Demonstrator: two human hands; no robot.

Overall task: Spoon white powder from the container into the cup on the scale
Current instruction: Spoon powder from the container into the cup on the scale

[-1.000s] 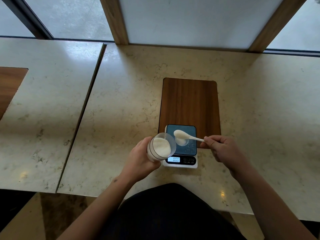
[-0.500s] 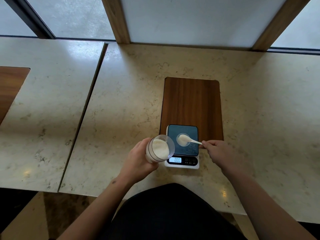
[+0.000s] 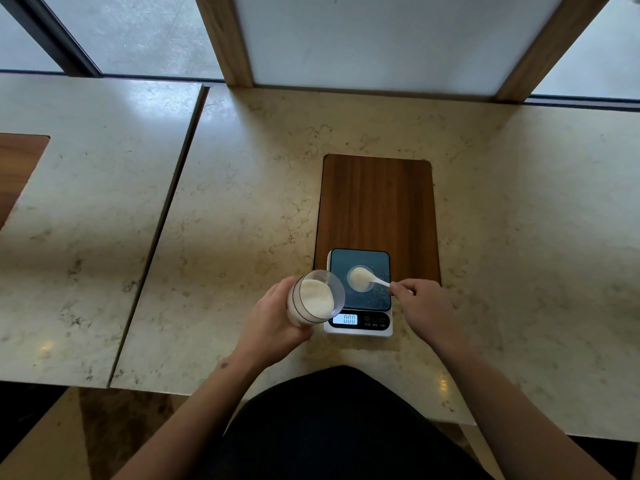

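My left hand [image 3: 273, 327] grips the tilted container [image 3: 313, 301]; my right hand [image 3: 424, 306] pinches the spoon [image 3: 367, 277] over the cup [image 3: 360, 278].

Left of scale [image 3: 360, 292]: blocked by left hand [image 3: 273, 323] holding the tilted container [image 3: 315, 301].
Over cup [image 3: 360, 278]: spoon [image 3: 367, 277] bowl sits there.
Right of scale: right hand [image 3: 424, 306].
Far side: bare wooden board [image 3: 377, 202], open tabletop [image 3: 242, 202].
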